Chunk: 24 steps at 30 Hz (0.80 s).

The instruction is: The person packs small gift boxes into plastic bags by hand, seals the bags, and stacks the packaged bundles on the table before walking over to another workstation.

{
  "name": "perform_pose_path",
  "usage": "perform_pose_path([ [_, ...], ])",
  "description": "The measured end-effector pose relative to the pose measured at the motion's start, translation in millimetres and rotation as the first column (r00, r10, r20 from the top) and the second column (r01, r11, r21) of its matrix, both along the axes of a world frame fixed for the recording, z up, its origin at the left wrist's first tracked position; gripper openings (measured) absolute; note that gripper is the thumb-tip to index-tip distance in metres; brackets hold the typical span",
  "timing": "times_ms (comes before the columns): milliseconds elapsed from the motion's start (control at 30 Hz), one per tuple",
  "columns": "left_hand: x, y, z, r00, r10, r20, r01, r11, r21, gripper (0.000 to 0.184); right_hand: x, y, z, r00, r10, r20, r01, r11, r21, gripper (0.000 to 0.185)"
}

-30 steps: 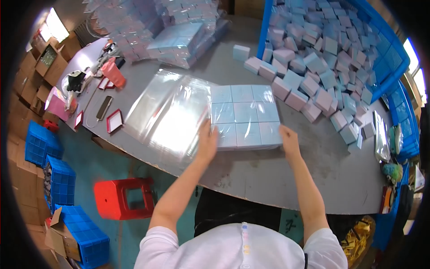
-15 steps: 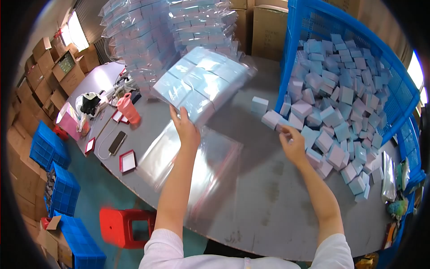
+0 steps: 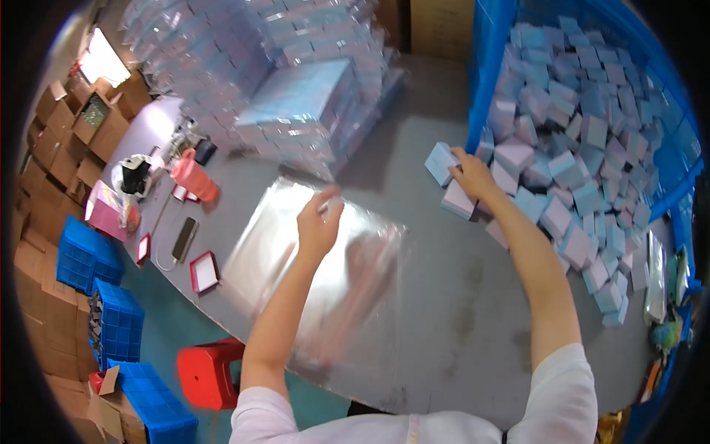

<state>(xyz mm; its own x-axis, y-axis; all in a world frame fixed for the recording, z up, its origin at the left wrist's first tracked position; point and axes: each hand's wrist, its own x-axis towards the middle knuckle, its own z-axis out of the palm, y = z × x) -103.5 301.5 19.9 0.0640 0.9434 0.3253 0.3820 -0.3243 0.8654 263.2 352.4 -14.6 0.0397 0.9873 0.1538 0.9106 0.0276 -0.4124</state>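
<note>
My left hand point(image 3: 318, 226) hovers over a pile of clear plastic bags point(image 3: 296, 277), its fingers loosely bent and apart, with nothing in them. At the mouth of the blue crate, my right hand point(image 3: 475, 177) has its fingers closed on the edge of a small light-blue box point(image 3: 441, 163). Just below that box lies a pale pink-white box point(image 3: 458, 201). Beyond my left hand, a clear-bagged pack of light-blue boxes point(image 3: 296, 96) rests in front of the tall stacks.
Tall stacks of bagged boxes point(image 3: 200, 74) stand at the back. A tipped blue crate point(image 3: 484, 74) spills many small boxes point(image 3: 569, 170) onto the grey table point(image 3: 436, 296) at right. At left are a pink cup point(image 3: 194, 177), a phone point(image 3: 185, 239) and a red stool point(image 3: 203, 376).
My left hand has let go of the bagged pack, which now sits by the stacks, and has come back over the bags. My right hand has moved slightly up with a small box.
</note>
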Motion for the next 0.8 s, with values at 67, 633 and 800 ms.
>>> perform_pose_path([
  [67, -4, -75, -19, 0.998, -0.031, -0.053, 0.029, 0.999, -0.031, 0.024, 12, -40, 7, 0.982, 0.111, -0.153, -0.117, 0.993, -0.028, 0.042],
  [633, 1, -177, -101, 0.92, -0.007, -0.392, 0.125, 0.953, 0.276, 0.01, -128, -388, -6, 0.836, 0.547, -0.029, -0.546, 0.837, 0.033, 0.065],
  [800, 9, -203, -76, 0.867, -0.346, -0.358, 0.445, 0.862, 0.242, 0.013, -101, -384, 9, 0.95, 0.282, -0.135, -0.243, 0.938, 0.245, 0.067],
])
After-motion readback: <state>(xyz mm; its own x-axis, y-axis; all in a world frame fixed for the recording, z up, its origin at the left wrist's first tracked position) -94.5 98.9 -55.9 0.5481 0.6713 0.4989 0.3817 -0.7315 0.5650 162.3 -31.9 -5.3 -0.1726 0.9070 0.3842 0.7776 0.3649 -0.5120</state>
